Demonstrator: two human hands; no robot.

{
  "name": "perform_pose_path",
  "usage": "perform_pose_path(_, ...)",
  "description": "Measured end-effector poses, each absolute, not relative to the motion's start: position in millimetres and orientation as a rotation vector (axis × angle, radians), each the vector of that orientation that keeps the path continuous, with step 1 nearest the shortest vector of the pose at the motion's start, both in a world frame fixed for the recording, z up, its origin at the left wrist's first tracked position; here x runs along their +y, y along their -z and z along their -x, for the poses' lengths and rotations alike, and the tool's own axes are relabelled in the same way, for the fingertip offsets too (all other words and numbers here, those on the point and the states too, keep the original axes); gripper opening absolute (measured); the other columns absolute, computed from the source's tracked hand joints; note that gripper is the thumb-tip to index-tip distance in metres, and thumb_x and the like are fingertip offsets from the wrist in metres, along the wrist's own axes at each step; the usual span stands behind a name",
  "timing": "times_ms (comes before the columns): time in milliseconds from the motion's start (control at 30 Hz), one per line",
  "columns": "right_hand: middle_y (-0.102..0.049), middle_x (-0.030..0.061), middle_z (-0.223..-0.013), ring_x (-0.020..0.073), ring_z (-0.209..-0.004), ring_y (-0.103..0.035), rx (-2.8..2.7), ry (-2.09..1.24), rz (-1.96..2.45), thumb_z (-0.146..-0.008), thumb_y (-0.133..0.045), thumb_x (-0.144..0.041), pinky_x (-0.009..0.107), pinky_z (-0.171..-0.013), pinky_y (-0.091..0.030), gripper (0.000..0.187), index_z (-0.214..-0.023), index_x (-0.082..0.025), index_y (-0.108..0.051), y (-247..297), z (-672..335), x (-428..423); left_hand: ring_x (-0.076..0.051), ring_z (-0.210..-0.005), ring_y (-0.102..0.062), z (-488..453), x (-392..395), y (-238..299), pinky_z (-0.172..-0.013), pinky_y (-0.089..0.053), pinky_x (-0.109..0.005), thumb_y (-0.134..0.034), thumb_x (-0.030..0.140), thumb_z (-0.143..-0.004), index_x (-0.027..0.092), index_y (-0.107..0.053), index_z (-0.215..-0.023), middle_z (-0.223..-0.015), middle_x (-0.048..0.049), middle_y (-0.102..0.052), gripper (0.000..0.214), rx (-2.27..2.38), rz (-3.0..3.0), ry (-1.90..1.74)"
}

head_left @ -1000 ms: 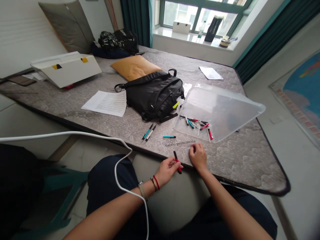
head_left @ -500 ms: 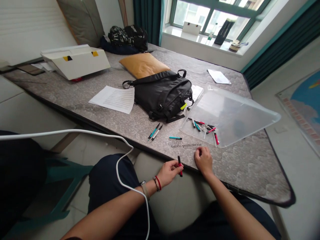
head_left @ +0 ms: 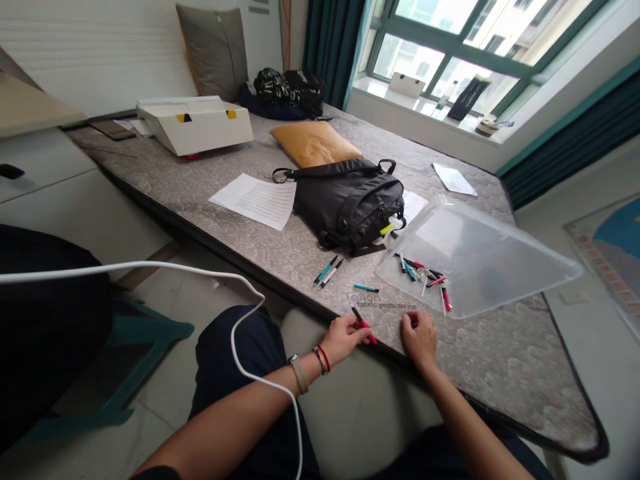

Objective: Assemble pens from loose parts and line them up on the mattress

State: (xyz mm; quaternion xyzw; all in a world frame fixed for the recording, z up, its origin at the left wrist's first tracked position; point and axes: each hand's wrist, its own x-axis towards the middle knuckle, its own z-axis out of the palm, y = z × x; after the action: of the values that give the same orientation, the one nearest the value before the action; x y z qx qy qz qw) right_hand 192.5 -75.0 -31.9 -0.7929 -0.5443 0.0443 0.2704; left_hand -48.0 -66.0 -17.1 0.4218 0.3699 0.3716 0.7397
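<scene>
Between the thumb and fingers of my left hand [head_left: 346, 339] is a red and black pen [head_left: 359, 315], tilted, at the mattress edge. My right hand [head_left: 420, 339] rests on the mattress with its fingers curled in; whether anything is inside them is hidden. Ahead of my hands lies a single teal pen part [head_left: 367, 288]. To its left, a teal pen [head_left: 326, 271] and a white and black pen [head_left: 331, 274] lie side by side. Several red, teal, white and black pen parts [head_left: 410, 268] are heaped in a clear plastic lid or tray [head_left: 505, 260].
A black backpack [head_left: 350, 207] lies mid-mattress, with a printed sheet [head_left: 257, 203] to its left and a tan padded envelope [head_left: 315, 143] behind. A white box [head_left: 205, 130] stands at the far left. A white cable [head_left: 235, 333] crosses in front of my left forearm.
The view has shifted, so the scene sits lower and further right. The pen in my left hand has gone from near upright to a slant. My right hand stays curled on the mattress.
</scene>
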Motion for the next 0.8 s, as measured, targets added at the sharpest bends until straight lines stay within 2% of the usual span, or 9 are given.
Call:
perform_pose_path(200,-0.067,0.0038,-0.08,0.0193,-0.074,-0.059,-1.532,-1.023,1.7,-0.09,-0.044,-0.051,0.03,-0.071,-0.046,0.04,-0.091,-0.019,-0.068,0.7,-129.8,-71.4,-0.016,-0.06,-0.066,57.3,-38.8,13.6,-0.057,-0.049,-0.024,-0.064,0.049,-0.079,0.013,-0.069,-0.083,-0.073,-0.0072,-0.071,0.036,0.896,-1.101,-0.714)
perform_pose_path(267,-0.067,0.002,-0.083,0.0173,-0.074,-0.06,-1.528,-1.143,1.588,-0.089,-0.05,-0.05,0.028,-0.07,-0.046,0.035,-0.095,-0.021,-0.069,-2.9,-110.4,-68.2,-0.016,-0.056,-0.064,55.1,-35.2,14.3,-0.055,-0.047,-0.024,-0.063,0.046,-0.08,0.014,-0.071,-0.084,-0.07,-0.0063,-0.071,0.033,0.894,-1.229,-0.672)
perform_pose_path(400,-0.062,0.0,-0.074,0.0145,-0.066,-0.056,-1.48,-1.113,1.576,-0.084,-0.059,-0.048,0.025,-0.062,-0.045,0.029,-0.083,-0.02,-0.067,-1.5,-97.0,-62.2,-0.018,-0.052,-0.061,48.8,-35.0,4.5,-0.052,-0.043,-0.025,-0.058,0.041,-0.082,0.018,-0.073,-0.075,-0.059,-0.0044,-0.067,0.029,0.923,-1.459,-0.592)
perform_pose_path(500,-0.06,-0.001,-0.068,0.0137,-0.06,-0.055,-1.363,-1.155,1.544,-0.087,-0.055,-0.049,0.024,-0.058,-0.045,0.031,-0.077,-0.02,-0.061,1.4,-103.6,-58.5,-0.021,-0.064,-0.064,69.7,-34.3,-21.3,-0.062,-0.047,-0.028,-0.061,0.043,-0.08,0.022,-0.075,-0.072,-0.068,-0.0057,-0.071,0.027,0.955,-1.539,-0.582)
perform_pose_path(567,-0.06,-0.0012,-0.067,0.0134,-0.055,-0.056,-1.199,-1.109,1.588,-0.089,-0.05,-0.052,0.024,-0.052,-0.044,0.034,-0.079,-0.021,-0.057,4.3,-112.1,-55.6,-0.024,-0.08,-0.065,110.3,-30.6,-39.0,-0.075,-0.048,-0.029,-0.07,0.044,-0.073,0.026,-0.076,-0.087,-0.087,-0.0055,-0.074,0.024,1.031,-1.516,-0.623)
perform_pose_path(600,-0.06,-0.0013,-0.067,0.0134,-0.051,-0.055,-1.123,-1.056,1.627,-0.09,-0.047,-0.054,0.024,-0.049,-0.044,0.035,-0.082,-0.021,-0.056,6.0,-116.6,-54.2,-0.024,-0.08,-0.065,138.9,-27.3,-43.9,-0.075,-0.048,-0.028,-0.072,0.045,-0.071,0.027,-0.075,-0.093,-0.088,-0.0045,-0.074,0.029,1.078,-1.49,-0.611)
perform_pose_path(667,-0.059,-0.0022,-0.062,0.0133,-0.045,-0.053,-1.037,-0.931,1.717,-0.091,-0.044,-0.057,0.024,-0.045,-0.042,0.037,-0.085,-0.022,-0.055,10.0,-124.2,-52.3,-0.019,-0.064,-0.06,206.9,-17.0,-39.8,-0.063,-0.047,-0.026,-0.07,0.051,-0.072,0.026,-0.073,-0.099,-0.073,-0.0006,-0.07,0.037,1.248,-1.412,-0.58)
perform_pose_path(733,-0.058,-0.0029,-0.058,0.0137,-0.04,-0.052,-1.025,-0.842,1.797,-0.09,-0.044,-0.058,0.025,-0.042,-0.04,0.038,-0.089,-0.022,-0.056,13.7,-127.5,-51.8,-0.014,-0.049,-0.049,275.9,-1.9,-14.5,-0.05,-0.041,-0.023,-0.061,0.06,-0.076,0.024,-0.07,-0.097,-0.054,0.0048,-0.056,0.042,1.557,-1.321,-0.679)
perform_pose_path(800,-0.058,-0.0027,-0.056,0.0143,-0.039,-0.052,-1.058,-0.771,1.874,-0.09,-0.044,-0.058,0.025,-0.041,-0.04,0.038,-0.09,-0.022,-0.057,16.6,-126.5,-52.6,-0.013,-0.048,-0.046,330.4,16.1,26.8,-0.048,-0.039,-0.021,-0.051,0.063,-0.081,0.022,-0.067,-0.092,-0.047,0.0069,-0.046,0.046,1.856,-1.229,-0.75)
